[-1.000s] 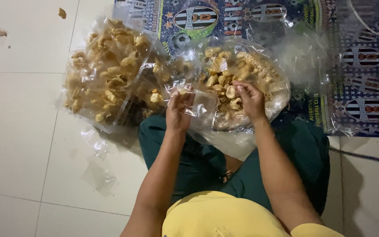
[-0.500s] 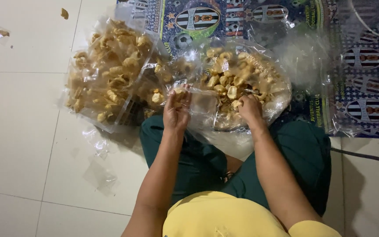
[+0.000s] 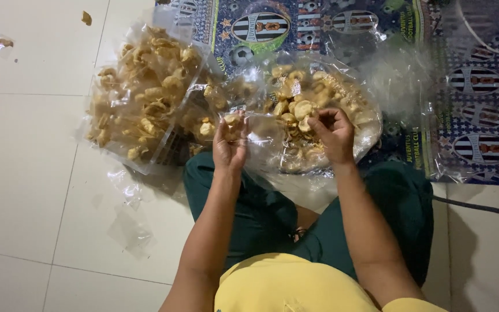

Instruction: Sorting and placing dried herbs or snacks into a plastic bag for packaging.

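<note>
Head view showed you seated on the tiled floor with your knees spread, both hands working over a heap of pale fried crackers spread on clear plastic at the edge of a patterned mat. Your left hand held a small clear plastic bag, fingers pinched shut on its rim, with a few crackers already showing inside near your fingertips. The bag lay roughly sideways between your hands, its long axis running left to right and its mouth seemingly toward your right hand, though the clear film made the opening hard to make out. Your right hand sat on the heap just beside the bag, fingers curled closed around what looked like one or two crackers.

As for progress, a pile of filled bags lay to your left on the floor, touching the near edge of the heap, so a good share of the packing seemed done. A large amount of loose crackers was still in front of you, and the bag in hand looked barely started. Loose scraps of clear plastic lay on the tiles by your left knee.
</note>
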